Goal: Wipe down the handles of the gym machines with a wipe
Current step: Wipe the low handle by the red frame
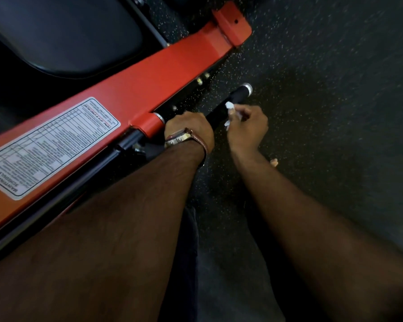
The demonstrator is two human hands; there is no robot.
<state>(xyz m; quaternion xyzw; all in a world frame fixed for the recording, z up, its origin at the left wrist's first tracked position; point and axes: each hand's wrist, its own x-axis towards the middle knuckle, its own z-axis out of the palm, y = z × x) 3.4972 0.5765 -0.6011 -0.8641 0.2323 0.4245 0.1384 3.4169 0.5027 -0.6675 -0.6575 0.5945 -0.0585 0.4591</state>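
Left hand (191, 129) grips the black handle (233, 101); right hand (247, 129) fingers (236, 111) pinch a white wipe (229, 106) against it.

The machine's arm (130, 89) is orange-red painted metal with a smooth, faintly satin finish, and on it lies a glossy printed sticker (49, 147). The handle (228, 105) has a matt black grip ending in a shiny metal cap (247, 86), and the wipe (229, 108) looks like soft white paper or cloth. The floor (323, 89) is dark, matt, speckled rubber; the watch (179, 138) is polished metal on a brown leather strap.
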